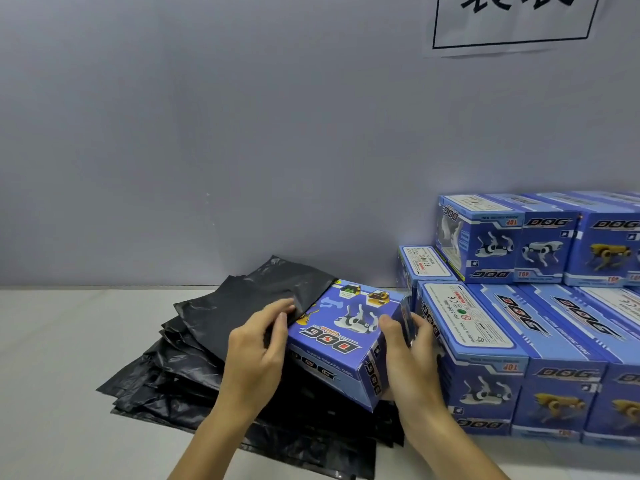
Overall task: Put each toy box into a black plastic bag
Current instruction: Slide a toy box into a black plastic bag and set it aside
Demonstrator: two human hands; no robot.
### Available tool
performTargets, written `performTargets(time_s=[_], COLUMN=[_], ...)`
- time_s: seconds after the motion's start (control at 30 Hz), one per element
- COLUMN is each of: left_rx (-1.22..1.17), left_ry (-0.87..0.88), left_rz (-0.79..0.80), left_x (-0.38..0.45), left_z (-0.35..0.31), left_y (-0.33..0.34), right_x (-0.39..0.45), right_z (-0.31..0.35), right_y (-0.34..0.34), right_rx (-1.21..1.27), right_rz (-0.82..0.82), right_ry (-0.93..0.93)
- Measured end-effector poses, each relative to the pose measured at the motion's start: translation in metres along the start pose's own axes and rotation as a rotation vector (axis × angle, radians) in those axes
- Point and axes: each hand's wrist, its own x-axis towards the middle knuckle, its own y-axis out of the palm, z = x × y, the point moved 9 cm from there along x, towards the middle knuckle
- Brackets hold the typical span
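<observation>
A blue toy box (346,330) with a robot dog and "DOG" printed on it lies tilted over a pile of black plastic bags (166,375). Its far left end sits inside the mouth of one black bag (270,292). My left hand (258,348) pinches the edge of that bag at the box's left side. My right hand (410,358) grips the box's right end, thumb on top and fingers behind it.
A stack of several more blue toy boxes (540,341) fills the right side, with a second tier (519,237) on top against the grey wall. The white table (69,341) shows at the left. A paper sign (512,19) hangs on the wall.
</observation>
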Motion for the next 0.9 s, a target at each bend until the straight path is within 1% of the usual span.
performTargets(time_s=[0.03,0.07,0.17,0.2,0.3,0.4,0.53,0.6,0.67,0.7,0.8,0.83,0.9], left_rx=[-0.042,-0.028,0.22,0.249,0.235,0.261,0.211,0.064,-0.096,-0.11,0.064,0.109,0.115], left_ry=[-0.062,-0.083,0.035,0.055,0.056,0.105,0.175,0.112,0.002,-0.04,-0.104,-0.166,-0.387], left_rz=[-0.028,-0.044,-0.018,0.014,0.098,0.155,0.187,0.094,-0.055,-0.124,-0.298,-0.339,-0.389], left_x=[0.002,0.005,0.006,0.005,0.002,-0.002,-0.007,-0.005,-0.002,-0.003,-0.007,-0.009,-0.015], left_z=[0.007,0.011,0.001,0.0,-0.002,-0.008,-0.015,-0.012,-0.004,0.0,0.008,0.013,0.031], left_y=[-0.003,-0.006,-0.006,-0.003,0.006,0.014,0.022,0.017,0.004,-0.002,-0.02,-0.023,-0.026], right_x=[-0.001,-0.002,-0.006,-0.007,-0.008,-0.009,-0.009,-0.008,-0.008,-0.007,-0.007,-0.006,-0.006], right_z=[0.0,0.0,0.002,0.004,0.006,0.004,-0.005,-0.007,-0.009,-0.011,-0.014,-0.014,-0.014], right_y=[0.002,0.004,0.01,0.012,0.013,0.014,0.015,0.014,0.013,0.013,0.013,0.012,0.012], right_rx=[0.003,-0.001,-0.017,-0.016,-0.006,0.021,0.056,0.069,0.094,0.109,0.13,0.12,0.105], right_rz=[0.015,0.033,0.092,0.102,0.105,0.107,0.085,0.07,0.069,0.07,0.073,0.073,0.078], right_ry=[0.001,-0.001,-0.021,-0.029,-0.041,-0.023,0.013,0.013,0.02,0.027,0.026,0.015,-0.009])
